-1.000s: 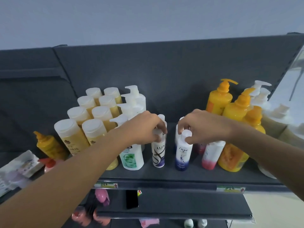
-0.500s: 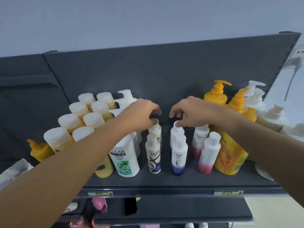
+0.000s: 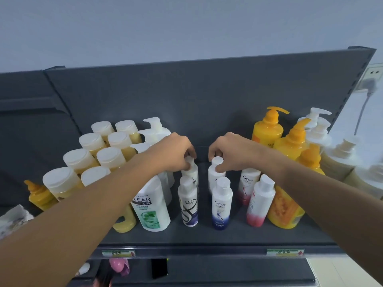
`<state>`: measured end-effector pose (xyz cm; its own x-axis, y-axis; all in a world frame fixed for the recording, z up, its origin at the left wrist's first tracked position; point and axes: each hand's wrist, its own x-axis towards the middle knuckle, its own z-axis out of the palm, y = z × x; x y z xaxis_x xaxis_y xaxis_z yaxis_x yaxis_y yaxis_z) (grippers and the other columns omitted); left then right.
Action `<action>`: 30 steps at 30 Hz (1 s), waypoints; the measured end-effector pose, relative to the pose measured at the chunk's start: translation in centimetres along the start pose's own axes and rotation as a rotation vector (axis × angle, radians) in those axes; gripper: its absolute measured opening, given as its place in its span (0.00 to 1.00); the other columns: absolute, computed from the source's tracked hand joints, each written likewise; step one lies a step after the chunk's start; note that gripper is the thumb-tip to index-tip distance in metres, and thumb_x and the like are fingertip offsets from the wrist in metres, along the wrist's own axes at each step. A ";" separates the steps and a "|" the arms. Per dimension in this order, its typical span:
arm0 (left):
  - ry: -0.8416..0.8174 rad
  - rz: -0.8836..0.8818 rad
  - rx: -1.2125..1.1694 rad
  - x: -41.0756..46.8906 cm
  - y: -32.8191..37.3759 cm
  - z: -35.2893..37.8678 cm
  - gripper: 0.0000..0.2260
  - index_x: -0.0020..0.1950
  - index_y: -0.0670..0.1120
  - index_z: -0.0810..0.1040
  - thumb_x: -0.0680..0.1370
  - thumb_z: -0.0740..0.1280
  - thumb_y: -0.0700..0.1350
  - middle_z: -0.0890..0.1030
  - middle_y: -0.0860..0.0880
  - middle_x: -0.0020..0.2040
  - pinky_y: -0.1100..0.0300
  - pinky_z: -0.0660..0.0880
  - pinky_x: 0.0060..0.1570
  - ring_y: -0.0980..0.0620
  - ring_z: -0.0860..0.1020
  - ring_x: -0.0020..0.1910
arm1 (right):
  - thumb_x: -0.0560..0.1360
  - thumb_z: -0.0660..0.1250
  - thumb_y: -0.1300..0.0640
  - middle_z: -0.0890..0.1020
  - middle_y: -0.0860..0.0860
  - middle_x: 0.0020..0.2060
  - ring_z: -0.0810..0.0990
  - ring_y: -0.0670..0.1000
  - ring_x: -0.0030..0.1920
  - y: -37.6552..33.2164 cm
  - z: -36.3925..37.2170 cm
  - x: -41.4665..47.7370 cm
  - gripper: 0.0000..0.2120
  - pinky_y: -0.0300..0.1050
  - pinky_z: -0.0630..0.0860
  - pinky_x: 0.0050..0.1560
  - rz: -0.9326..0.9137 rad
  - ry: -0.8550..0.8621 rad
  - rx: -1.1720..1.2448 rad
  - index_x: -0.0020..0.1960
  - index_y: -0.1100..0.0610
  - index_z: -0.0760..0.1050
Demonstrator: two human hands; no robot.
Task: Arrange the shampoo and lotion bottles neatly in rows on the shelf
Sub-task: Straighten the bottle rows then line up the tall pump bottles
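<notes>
On the dark grey shelf [image 3: 228, 237], small white bottles stand in short rows at the middle. My left hand [image 3: 172, 152] pinches the cap of the rear Lux bottle [image 3: 191, 172], behind the front Lux bottle [image 3: 187, 201]. My right hand [image 3: 232, 152] grips the cap of the rear blue Dove bottle [image 3: 214, 175], behind the front blue Dove bottle [image 3: 221, 204]. Two pink Dove bottles [image 3: 260, 201] stand to the right. A white Clear shampoo bottle [image 3: 152, 206] stands on the left under my forearm.
Several yellow bottles with white caps [image 3: 99, 154] fill the left side. White pump bottles [image 3: 154, 129] stand behind the Clear bottle. Orange pump bottles [image 3: 290, 150] and white pump bottles [image 3: 319, 129] crowd the right. The back panel [image 3: 196, 96] rises behind. A lower shelf [image 3: 207, 272] holds more items.
Both hands moved back from the front Lux and Dove bottles to the rear ones and closed on their caps. The view has tilted down slightly.
</notes>
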<state>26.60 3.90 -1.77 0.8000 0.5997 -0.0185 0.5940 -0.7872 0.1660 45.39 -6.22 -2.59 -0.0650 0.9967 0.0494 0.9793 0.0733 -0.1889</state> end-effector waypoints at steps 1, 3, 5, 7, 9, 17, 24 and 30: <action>0.001 -0.002 0.000 0.0 0.0 0.0 0.16 0.58 0.56 0.85 0.71 0.73 0.45 0.82 0.55 0.46 0.53 0.81 0.46 0.55 0.79 0.45 | 0.67 0.76 0.56 0.80 0.42 0.38 0.77 0.41 0.37 0.0 0.0 0.1 0.10 0.35 0.68 0.33 0.002 -0.005 -0.002 0.49 0.50 0.84; 0.001 0.001 -0.001 -0.1 0.1 0.0 0.16 0.58 0.56 0.85 0.71 0.73 0.45 0.83 0.54 0.47 0.53 0.81 0.47 0.54 0.80 0.46 | 0.67 0.76 0.55 0.80 0.43 0.38 0.79 0.45 0.38 0.0 -0.1 0.2 0.10 0.36 0.69 0.33 0.005 -0.015 -0.007 0.48 0.50 0.83; 0.000 0.002 0.000 -0.2 0.1 0.0 0.16 0.58 0.56 0.85 0.71 0.72 0.45 0.83 0.55 0.47 0.54 0.81 0.46 0.54 0.80 0.45 | 0.67 0.76 0.55 0.79 0.42 0.38 0.80 0.48 0.40 0.0 -0.1 0.3 0.10 0.37 0.69 0.33 0.001 -0.032 -0.018 0.48 0.50 0.83; -0.008 -0.003 0.000 -0.2 0.1 0.0 0.16 0.58 0.55 0.85 0.71 0.72 0.45 0.83 0.55 0.46 0.54 0.81 0.46 0.54 0.80 0.45 | 0.68 0.76 0.54 0.79 0.42 0.39 0.81 0.50 0.42 -0.1 -0.2 0.4 0.12 0.38 0.71 0.34 0.001 -0.069 -0.033 0.52 0.50 0.82; -0.031 -0.013 0.004 -0.2 0.2 -0.1 0.15 0.58 0.55 0.84 0.71 0.72 0.48 0.83 0.55 0.46 0.53 0.81 0.46 0.54 0.81 0.46 | 0.69 0.77 0.49 0.80 0.45 0.43 0.81 0.50 0.44 -0.2 -0.7 0.3 0.18 0.43 0.77 0.39 0.015 -0.114 -0.049 0.57 0.49 0.81; 0.071 0.124 -0.168 1.9 4.6 -0.2 0.18 0.63 0.57 0.81 0.74 0.73 0.57 0.84 0.56 0.55 0.51 0.79 0.57 0.55 0.80 0.57 | 0.71 0.75 0.40 0.83 0.43 0.43 0.78 0.40 0.39 1.7 -4.8 -5.4 0.17 0.35 0.68 0.33 0.063 -0.182 -0.118 0.55 0.48 0.80; 0.002 0.279 -0.132 4.5 10.7 2.0 0.17 0.60 0.58 0.82 0.72 0.76 0.53 0.84 0.55 0.53 0.51 0.80 0.53 0.52 0.82 0.52 | 0.70 0.77 0.47 0.72 0.39 0.34 0.71 0.41 0.36 2.1 -4.1 -9.1 0.15 0.37 0.62 0.32 0.090 -0.293 -0.230 0.54 0.47 0.79; 0.045 0.314 -0.142 5.3 11.5 2.8 0.16 0.30 0.60 0.70 0.70 0.72 0.45 0.74 0.60 0.31 0.63 0.63 0.28 0.57 0.74 0.31 | 0.71 0.74 0.56 0.80 0.47 0.40 0.78 0.52 0.44 1.7 -3.2 -9.1 0.12 0.42 0.69 0.37 -0.001 -0.233 -0.286 0.54 0.53 0.82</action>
<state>37.96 -2.38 -2.70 0.9354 0.3395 0.0988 0.2988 -0.9083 0.2926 48.22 -15.24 -0.21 -0.0760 0.9804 -0.1819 0.9910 0.0945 0.0948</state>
